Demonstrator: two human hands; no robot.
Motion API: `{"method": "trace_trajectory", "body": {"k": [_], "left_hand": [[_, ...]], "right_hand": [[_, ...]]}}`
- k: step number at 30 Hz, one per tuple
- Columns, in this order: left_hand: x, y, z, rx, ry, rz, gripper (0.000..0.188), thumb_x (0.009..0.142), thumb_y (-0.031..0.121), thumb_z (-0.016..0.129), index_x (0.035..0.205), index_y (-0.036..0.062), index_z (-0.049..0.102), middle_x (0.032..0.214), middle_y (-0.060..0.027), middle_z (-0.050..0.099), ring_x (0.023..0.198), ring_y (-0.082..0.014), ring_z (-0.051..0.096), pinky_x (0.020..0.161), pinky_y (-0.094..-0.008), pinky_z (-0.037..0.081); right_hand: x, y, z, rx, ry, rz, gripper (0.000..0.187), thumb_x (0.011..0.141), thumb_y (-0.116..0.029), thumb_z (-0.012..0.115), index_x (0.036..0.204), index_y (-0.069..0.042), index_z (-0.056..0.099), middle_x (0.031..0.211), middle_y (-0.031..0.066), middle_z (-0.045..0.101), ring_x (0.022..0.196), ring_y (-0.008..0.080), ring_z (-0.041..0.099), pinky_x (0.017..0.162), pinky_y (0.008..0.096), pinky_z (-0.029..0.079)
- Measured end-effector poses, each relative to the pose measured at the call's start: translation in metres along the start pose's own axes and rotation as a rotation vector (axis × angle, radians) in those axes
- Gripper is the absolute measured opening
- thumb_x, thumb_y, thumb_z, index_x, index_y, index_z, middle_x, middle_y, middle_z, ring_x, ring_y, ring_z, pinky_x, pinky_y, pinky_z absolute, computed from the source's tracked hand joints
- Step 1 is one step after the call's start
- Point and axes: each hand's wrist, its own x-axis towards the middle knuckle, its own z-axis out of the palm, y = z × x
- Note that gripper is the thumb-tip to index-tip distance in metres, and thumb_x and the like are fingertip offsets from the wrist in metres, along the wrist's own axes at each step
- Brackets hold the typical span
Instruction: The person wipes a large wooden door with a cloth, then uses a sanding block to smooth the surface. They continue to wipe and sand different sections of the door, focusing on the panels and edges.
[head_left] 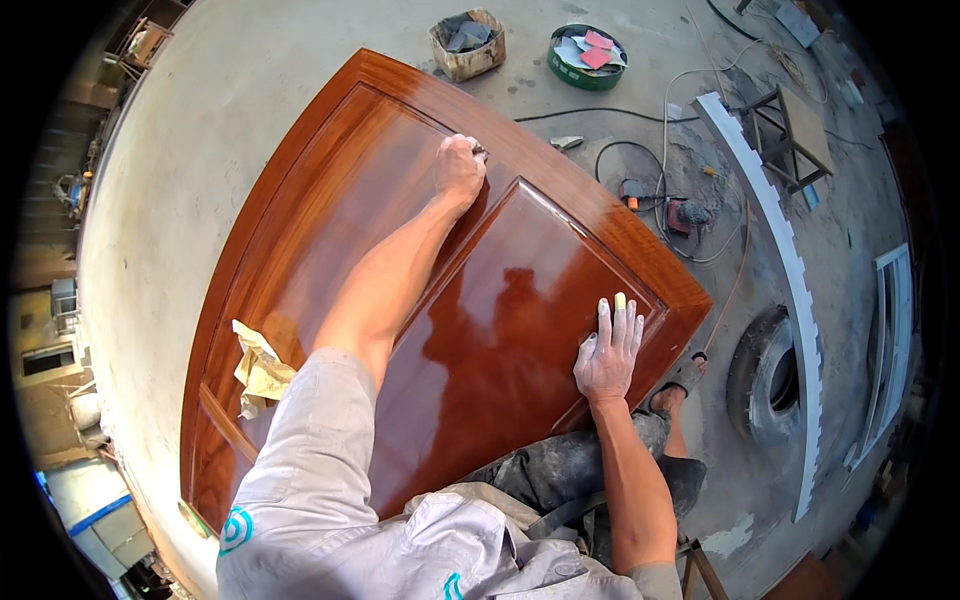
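A large reddish-brown, glossy wooden panel (560,290), looking like a door with raised mouldings, lies tilted in front of me. My left hand (460,170) is stretched to its far part and closed, pressed against the groove beside the inner moulding. A small dark edge shows at its fingers, but what it holds cannot be made out. My right hand (606,352) lies flat near the panel's right end, fingers stretched out and dusted white, with a yellowish wrap on one finger. A crumpled sheet of yellowish paper (262,370) rests on the panel beside my left sleeve.
Beyond the panel stand a worn box (490,62) of dark pieces and a round green tub (590,84) with pink and white sheets. Cables, a red power tool (688,214), a stool (806,135), a tyre (745,375) and a long white notched board (775,240) occupy the right floor.
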Motion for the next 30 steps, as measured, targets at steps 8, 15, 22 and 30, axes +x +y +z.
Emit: {"method": "trace_trajectory", "body": {"k": [8,15,22,30], "left_hand": [[-0.202,-0.090,-0.137,-0.107,0.003,0.037,0.004,0.086,0.002,0.077,0.090,0.0021,0.077,0.092,-0.0132,0.072,0.093,-0.0328,0.067,0.083,-0.0421,0.053],[-0.379,-0.177,-0.256,0.019,-0.010,-0.215,0.010,0.083,-0.004,0.079,0.089,0.0037,0.077,0.088,-0.0097,0.070,0.090,-0.0275,0.067,0.082,-0.0403,0.054],[-0.337,-0.154,-0.233,0.029,0.037,-0.049,0.011,0.084,-0.001,0.080,0.094,0.0013,0.076,0.091,-0.0122,0.070,0.088,-0.0307,0.066,0.081,-0.0397,0.053],[-0.383,-0.174,-0.265,0.226,0.050,0.023,0.019,0.088,0.001,0.079,0.106,0.0021,0.076,0.098,-0.0124,0.070,0.094,-0.0321,0.064,0.083,-0.0435,0.052]], "right_hand": [[-0.003,0.012,0.003,-0.030,0.014,0.003,0.070,0.089,-0.011,0.059,0.158,-0.008,0.048,0.170,0.0163,0.036,0.161,0.0381,0.026,0.132,0.0545,0.019],[0.000,0.009,0.007,-0.069,0.028,-0.032,0.070,0.091,-0.011,0.059,0.159,-0.009,0.045,0.170,0.0157,0.036,0.160,0.0374,0.027,0.132,0.0536,0.019],[-0.003,0.010,0.010,-0.082,0.037,-0.045,0.067,0.094,-0.009,0.055,0.160,-0.010,0.044,0.171,0.0150,0.035,0.160,0.0358,0.028,0.133,0.0528,0.019],[0.000,0.010,0.011,-0.092,0.044,-0.056,0.067,0.095,-0.009,0.053,0.161,-0.010,0.043,0.171,0.0147,0.035,0.160,0.0354,0.028,0.132,0.0530,0.019]]}}
